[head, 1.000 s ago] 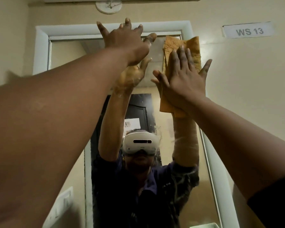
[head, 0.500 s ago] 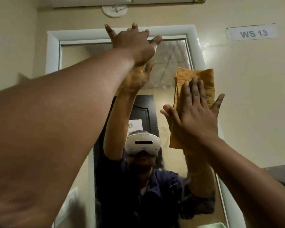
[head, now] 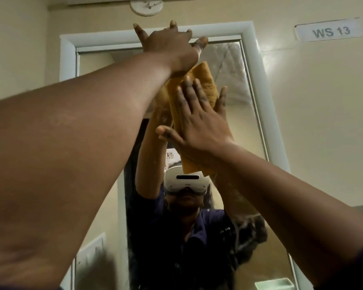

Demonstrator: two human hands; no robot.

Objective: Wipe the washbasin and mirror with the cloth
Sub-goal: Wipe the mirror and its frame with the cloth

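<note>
A tall mirror [head: 242, 114] in a white frame [head: 254, 65] hangs on the cream wall ahead. An orange-brown cloth [head: 206, 84] lies flat against the glass in the upper middle. My right hand [head: 197, 122] presses on the cloth with fingers spread. My left hand [head: 170, 47] is braced flat on the glass near the top edge, fingers apart, just above the cloth's upper end. The reflection shows a person with both arms raised. The washbasin is out of view.
A sign reading "WS 13" [head: 331, 31] is fixed to the wall at the upper right. A round white fitting [head: 146, 6] sits above the frame. A pale green soap dish [head: 274, 284] shows at the mirror's bottom right. A white switch plate [head: 90, 256] is reflected at the lower left.
My right hand has slid the cloth from the mirror's right edge leftward and up toward the middle, under my left hand. The left hand has stayed at the top of the glass.
</note>
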